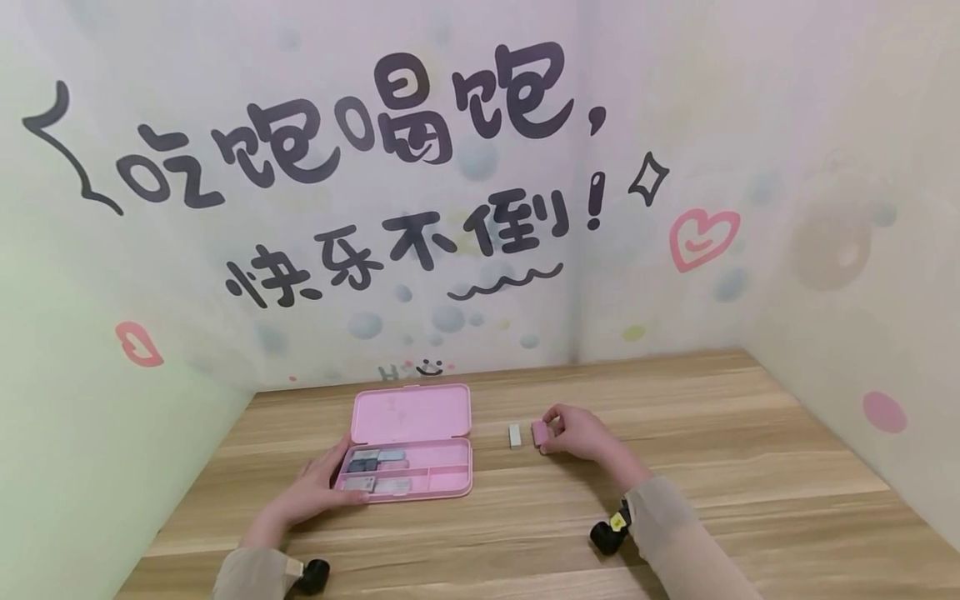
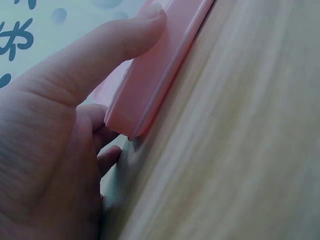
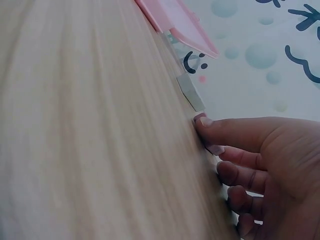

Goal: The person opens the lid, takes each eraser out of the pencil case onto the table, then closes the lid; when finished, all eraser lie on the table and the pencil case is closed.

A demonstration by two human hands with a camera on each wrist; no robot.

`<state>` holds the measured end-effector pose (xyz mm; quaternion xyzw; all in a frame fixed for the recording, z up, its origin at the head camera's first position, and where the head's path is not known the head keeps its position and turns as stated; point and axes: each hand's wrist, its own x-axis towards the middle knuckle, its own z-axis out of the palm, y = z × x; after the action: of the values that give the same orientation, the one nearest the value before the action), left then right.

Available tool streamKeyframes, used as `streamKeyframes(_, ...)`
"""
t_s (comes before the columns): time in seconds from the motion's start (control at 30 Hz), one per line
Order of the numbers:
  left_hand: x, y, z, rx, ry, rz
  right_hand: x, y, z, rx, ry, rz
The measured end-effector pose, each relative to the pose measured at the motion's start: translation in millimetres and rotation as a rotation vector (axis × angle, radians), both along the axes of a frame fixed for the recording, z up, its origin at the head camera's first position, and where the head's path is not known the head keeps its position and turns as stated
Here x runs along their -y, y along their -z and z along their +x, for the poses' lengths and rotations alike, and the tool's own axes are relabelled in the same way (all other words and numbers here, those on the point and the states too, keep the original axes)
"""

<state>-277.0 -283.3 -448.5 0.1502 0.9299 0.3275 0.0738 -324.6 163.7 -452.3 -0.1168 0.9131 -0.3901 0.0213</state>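
Note:
A pink pencil case (image 1: pixel 450 482) lies with its lid (image 1: pixel 412 414) folded back toward the wall. My left hand (image 1: pixel 303 493) holds the case by its left end, the thumb along the front wall and the other fingers round the side. Several small white, grey and dark blocks (image 1: pixel 365 464) that look like erasers lie in its left compartments; the front right compartment holds nothing visible. Right of the case, my right hand (image 1: pixel 581 433) pinches a pink eraser (image 1: pixel 538 435) between thumb and fingers, at the tabletop. A white eraser (image 1: pixel 514 436) stands just left of it, apart from the fingers.
The wooden table (image 1: pixel 480 550) meets a printed wall (image 1: pixel 525 333) behind the case, with side walls to left and right. Small black devices are strapped to both wrists, beside the beige sleeves (image 1: pixel 675 521).

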Motion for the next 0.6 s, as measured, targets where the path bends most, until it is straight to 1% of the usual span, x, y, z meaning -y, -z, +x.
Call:
streamKeyframes(0.2, 0.9, 2.1, -0.5, -0.002, -0.007, -0.015, -1.4, -0.8, 0.5, 0.005, -0.015, -0.019)
streamKeyframes(0.33, 0.3, 1.6, -0.8, -0.002, -0.007, -0.008, -2.2, -6.2, -0.5, 0.013, -0.010, -0.022)
streamKeyframes(0.47, -0.1, 0.6, -0.5, 0.006, -0.010, 0.001, 4.5, -17.6, -0.7, 0.003, -0.017, -0.025)
streamKeyframes(0.6, -0.1, 0.8, -0.4, -0.003, -0.015, -0.003, 22.2, -31.8, 1.4, 0.012, -0.065, -0.048)
